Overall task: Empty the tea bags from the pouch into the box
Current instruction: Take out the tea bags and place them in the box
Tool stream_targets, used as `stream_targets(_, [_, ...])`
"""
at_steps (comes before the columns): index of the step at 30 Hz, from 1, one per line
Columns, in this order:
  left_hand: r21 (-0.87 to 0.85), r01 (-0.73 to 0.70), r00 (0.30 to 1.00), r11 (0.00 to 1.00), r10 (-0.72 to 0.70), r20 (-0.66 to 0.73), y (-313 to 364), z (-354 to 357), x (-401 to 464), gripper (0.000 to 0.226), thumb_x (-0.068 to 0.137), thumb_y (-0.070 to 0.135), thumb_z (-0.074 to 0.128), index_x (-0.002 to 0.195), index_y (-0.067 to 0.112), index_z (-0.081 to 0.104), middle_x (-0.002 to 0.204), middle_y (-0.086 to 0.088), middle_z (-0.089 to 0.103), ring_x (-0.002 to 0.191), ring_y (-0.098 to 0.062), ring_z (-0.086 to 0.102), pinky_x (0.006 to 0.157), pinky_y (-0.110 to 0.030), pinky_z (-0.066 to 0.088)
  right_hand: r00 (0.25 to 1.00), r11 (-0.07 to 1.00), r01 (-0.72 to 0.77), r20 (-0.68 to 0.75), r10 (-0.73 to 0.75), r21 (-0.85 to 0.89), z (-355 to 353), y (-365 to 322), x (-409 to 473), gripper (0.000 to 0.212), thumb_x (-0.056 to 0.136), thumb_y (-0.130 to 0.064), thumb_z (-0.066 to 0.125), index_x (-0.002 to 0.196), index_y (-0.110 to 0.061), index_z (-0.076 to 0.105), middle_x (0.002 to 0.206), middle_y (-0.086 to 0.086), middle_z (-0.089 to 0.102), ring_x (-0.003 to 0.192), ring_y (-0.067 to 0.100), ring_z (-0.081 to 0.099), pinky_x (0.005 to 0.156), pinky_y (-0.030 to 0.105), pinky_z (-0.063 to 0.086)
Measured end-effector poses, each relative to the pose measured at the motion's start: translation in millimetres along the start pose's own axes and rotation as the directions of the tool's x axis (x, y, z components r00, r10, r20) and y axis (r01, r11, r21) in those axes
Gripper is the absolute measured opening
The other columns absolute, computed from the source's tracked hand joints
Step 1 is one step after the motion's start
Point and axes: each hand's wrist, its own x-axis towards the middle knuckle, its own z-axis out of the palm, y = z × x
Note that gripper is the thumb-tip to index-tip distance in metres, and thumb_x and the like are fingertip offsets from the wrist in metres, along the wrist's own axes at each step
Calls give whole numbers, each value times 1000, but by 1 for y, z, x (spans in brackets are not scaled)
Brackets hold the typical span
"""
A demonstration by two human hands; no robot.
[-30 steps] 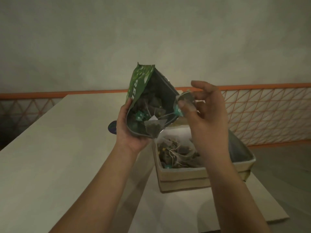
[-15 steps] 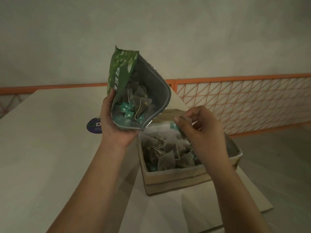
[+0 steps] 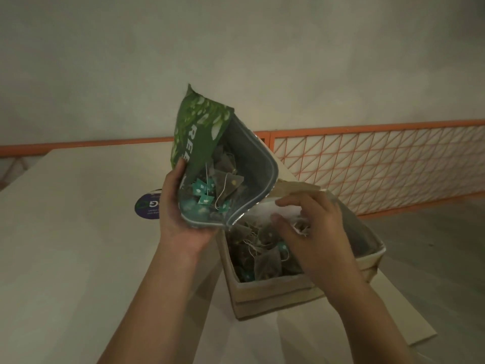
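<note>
Here the left hand (image 3: pixel 181 219) grips the soft green foil pouch (image 3: pixel 210 164) low, mouth tilted above the beige cardboard box (image 3: pixel 275 290) on the pale desk (image 3: pixel 65 245). Right hand (image 3: pixel 315 232), fingers loosely curled, is w/ the light mesh tea bags (image 3: pixel 265 256); whether it pinches one I cannot tell. Best hold: pouch's stiffer bottom.

A pale beige tabletop (image 3: pixel 65 245) carries an open tan cardboard box (image 3: pixel 275 292) with tea bags (image 3: pixel 265 261) inside, standing toward its right edge, and a round dark purple sticker (image 3: pixel 147 210) with white lettering lying flat, left of the box and well apart from it.
</note>
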Motion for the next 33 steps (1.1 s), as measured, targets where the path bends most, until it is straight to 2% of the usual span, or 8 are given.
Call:
stream_targets(5, [-11,-3,1000,1000,2,-8,5,-1,-4,68,78,45,70,141,21,60,150,-7,53,140,-31,48,117,-52,34,978,988,18,207,14,-153,0,-17,-14,28,72,-62,62,91,-42,64,100,-18,49,100,6,45,85,27,43])
stream_targets(9, [-3,15,1000,1000,-15,14,2,-5,-3,75,75,45,74,145,22,55,153,-7,50,141,-32,46,117,-53,34,907,982,-132,382,175,-136,-3,-14,-10,6,81,-38,74,77,-39,69,74,-20,64,71,-6,57,59,8,39])
stream_targets(14, [-47,8,1000,999,-8,3,3,-6,-3,66,79,45,70,140,21,60,149,-7,54,140,-31,48,117,-51,35,984,975,-132,138,108,180,-4,-15,-2,8,84,-29,71,86,-36,70,81,-18,69,78,-8,62,65,5,46])
stream_targets(18, [-51,4,1000,999,-3,3,4,-7,-2,70,78,44,70,143,22,58,151,-5,53,140,-29,48,117,-50,35,943,996,0,331,30,-91,7,-10,-4,29,88,-49,54,78,-28,71,81,-11,62,75,5,57,65,11,41])
stream_targets(23, [-55,21,999,998,-19,28,5,-8,-2,59,82,45,67,136,20,64,146,-3,57,136,-27,52,117,-48,36,989,984,143,37,-140,-104,13,-11,-4,27,86,-47,54,88,-29,74,95,-18,54,96,6,47,81,13,35])
stream_targets(26, [-47,13,1000,999,-12,12,5,-7,-3,56,81,46,66,132,21,67,147,-3,57,139,-27,49,117,-49,35,927,983,123,369,-65,-137,11,-14,-2,24,93,-44,53,109,-36,69,111,-20,58,102,1,52,88,19,40])
stream_targets(28, [-46,23,1000,999,-22,3,6,-6,-4,55,80,46,67,128,20,69,147,-5,56,139,-29,49,117,-49,35,874,961,117,485,20,-249,9,-19,0,28,96,-50,45,96,-35,69,91,-13,65,83,2,59,82,24,44])
stream_targets(33, [-32,0,1000,999,0,-17,5,-3,-6,65,77,49,68,134,17,66,136,-8,65,124,-30,62,97,-48,54,976,989,146,-162,-148,-26,10,-48,0,20,88,-44,52,82,-29,64,78,-17,54,77,3,51,74,20,44])
